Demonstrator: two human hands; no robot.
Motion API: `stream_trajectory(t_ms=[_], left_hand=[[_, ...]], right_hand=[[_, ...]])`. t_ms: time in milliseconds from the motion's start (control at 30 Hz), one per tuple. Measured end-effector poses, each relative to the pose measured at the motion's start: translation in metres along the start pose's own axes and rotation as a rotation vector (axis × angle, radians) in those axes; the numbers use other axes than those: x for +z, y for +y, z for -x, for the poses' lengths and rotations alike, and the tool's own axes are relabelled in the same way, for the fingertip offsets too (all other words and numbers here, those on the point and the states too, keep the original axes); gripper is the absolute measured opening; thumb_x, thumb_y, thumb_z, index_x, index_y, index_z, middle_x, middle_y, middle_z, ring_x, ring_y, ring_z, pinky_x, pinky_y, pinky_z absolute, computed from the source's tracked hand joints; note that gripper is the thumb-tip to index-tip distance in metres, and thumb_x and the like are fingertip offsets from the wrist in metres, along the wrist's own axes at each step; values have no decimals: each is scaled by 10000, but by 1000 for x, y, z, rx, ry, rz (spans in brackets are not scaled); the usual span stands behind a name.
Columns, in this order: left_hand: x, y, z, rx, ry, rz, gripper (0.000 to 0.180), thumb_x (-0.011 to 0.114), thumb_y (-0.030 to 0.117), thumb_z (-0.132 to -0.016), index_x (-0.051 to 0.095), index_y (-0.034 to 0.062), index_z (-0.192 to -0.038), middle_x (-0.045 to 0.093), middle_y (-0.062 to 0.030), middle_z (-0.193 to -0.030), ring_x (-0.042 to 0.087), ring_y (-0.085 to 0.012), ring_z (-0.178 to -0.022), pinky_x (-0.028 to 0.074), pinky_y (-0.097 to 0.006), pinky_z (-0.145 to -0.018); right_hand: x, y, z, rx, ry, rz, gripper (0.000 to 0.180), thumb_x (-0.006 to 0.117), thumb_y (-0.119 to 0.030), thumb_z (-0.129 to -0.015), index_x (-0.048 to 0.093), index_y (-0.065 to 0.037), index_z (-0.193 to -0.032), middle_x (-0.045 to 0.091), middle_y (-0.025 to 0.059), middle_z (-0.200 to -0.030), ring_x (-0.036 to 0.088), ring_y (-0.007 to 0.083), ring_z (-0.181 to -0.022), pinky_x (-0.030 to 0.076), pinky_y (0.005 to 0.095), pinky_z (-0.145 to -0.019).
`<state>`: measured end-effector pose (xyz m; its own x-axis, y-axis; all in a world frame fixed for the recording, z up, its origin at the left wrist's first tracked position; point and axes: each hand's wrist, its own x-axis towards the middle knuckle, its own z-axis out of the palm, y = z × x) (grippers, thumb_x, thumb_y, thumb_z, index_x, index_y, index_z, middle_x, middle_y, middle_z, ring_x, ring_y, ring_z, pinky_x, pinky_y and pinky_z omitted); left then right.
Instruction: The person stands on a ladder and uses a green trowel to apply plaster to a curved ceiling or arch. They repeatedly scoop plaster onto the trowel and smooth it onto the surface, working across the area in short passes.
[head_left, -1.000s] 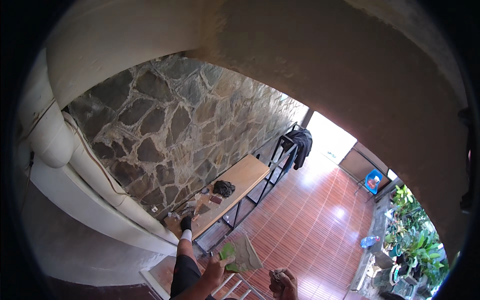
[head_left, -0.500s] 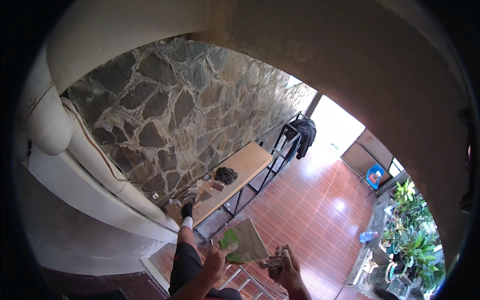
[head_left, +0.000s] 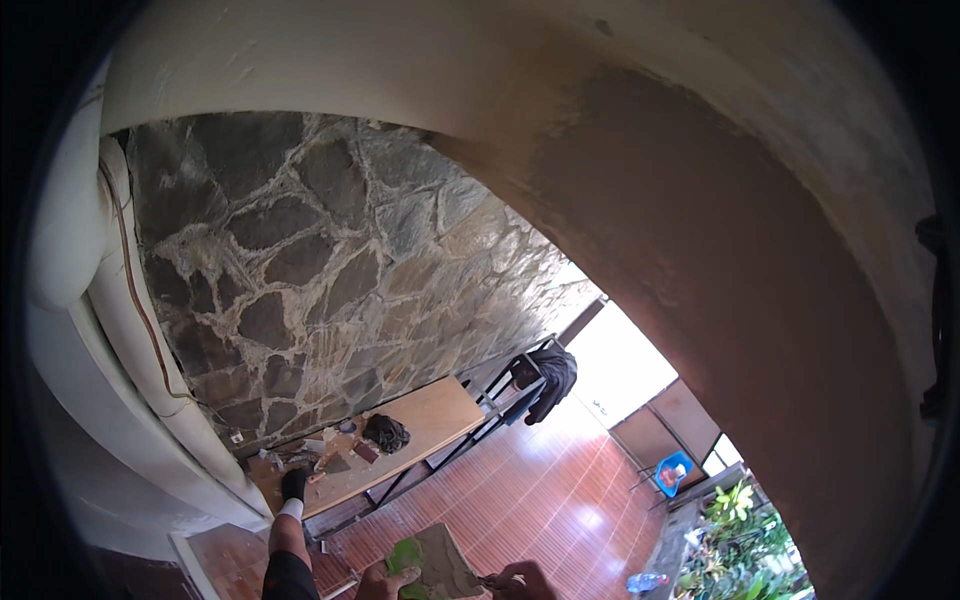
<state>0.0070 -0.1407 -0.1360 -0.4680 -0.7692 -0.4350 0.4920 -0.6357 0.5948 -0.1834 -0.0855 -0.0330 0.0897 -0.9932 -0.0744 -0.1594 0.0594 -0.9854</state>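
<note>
Shifted since the frame half a second ago: both hands and the board sit lower and further left, background too, so partly head motion. Paste-smeared board [head_left: 447,565] at lower centre, tilted, reaching near the lower rim. Left hand [head_left: 384,581] at its left side, fingers closed on it, thumb over the green patch [head_left: 404,557]. Right hand [head_left: 526,580] by the opposite edge, nearer the paste's right margin; board lies directly left of these fingers. They are bent and dim; cannot tell whether they grip anything or touch the board. Outline squarish, no clear long axis. Room to move: up and right, above the tiled floor [head_left: 520,475]. Littered surface [head_left: 440,405] lies up-left of the board; brown-coated arch [head_left: 720,250] spans upper right.
</note>
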Motion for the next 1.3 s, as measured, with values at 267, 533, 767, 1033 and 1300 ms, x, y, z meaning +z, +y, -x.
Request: stream_trajectory(t_ms=[267,533,767,1033,1300], left_hand=[[-8,65,-30,231,-45,112,338,628,184,-880,542,67,-1186,616,-23,-974,653,-152,-778,561,-301,-539],[-1,117,-11,224,27,144,370,610,96,-857,470,-47,-1169,624,-140,-985,679,-236,-752,602,-361,-523],[4,126,-7,250,-29,172,369,582,78,-873,456,-57,-1193,623,-158,-1015,684,-228,-802,619,-365,-573],[2,122,1,226,-85,205,375,577,77,-877,452,-62,-1203,621,-153,-1030,676,-222,-847,620,-360,-614],[10,115,8,223,-69,233,359,538,29,-885,433,-73,-1213,590,-173,-1080,669,-240,-870,619,-360,-535]], right_hand=[[7,-40,-98,-306,-122,340,252,446,-24,-911,446,-21,-1164,628,85,-956,507,106,-652,391,239,-553],[3,-83,-143,-209,-283,254,200,449,28,-901,446,41,-1100,645,177,-890,662,218,-805,523,329,-722],[-1,-98,-150,-299,-406,470,245,597,-27,-864,516,29,-1089,680,147,-919,687,201,-828,555,292,-734],[-2,-95,-139,-299,-420,613,113,570,-4,-871,605,48,-966,694,137,-862,693,159,-693,561,251,-602],[-5,-96,-134,-393,-459,646,124,622,11,-802,627,17,-926,669,122,-793,678,185,-673,537,264,-569]])
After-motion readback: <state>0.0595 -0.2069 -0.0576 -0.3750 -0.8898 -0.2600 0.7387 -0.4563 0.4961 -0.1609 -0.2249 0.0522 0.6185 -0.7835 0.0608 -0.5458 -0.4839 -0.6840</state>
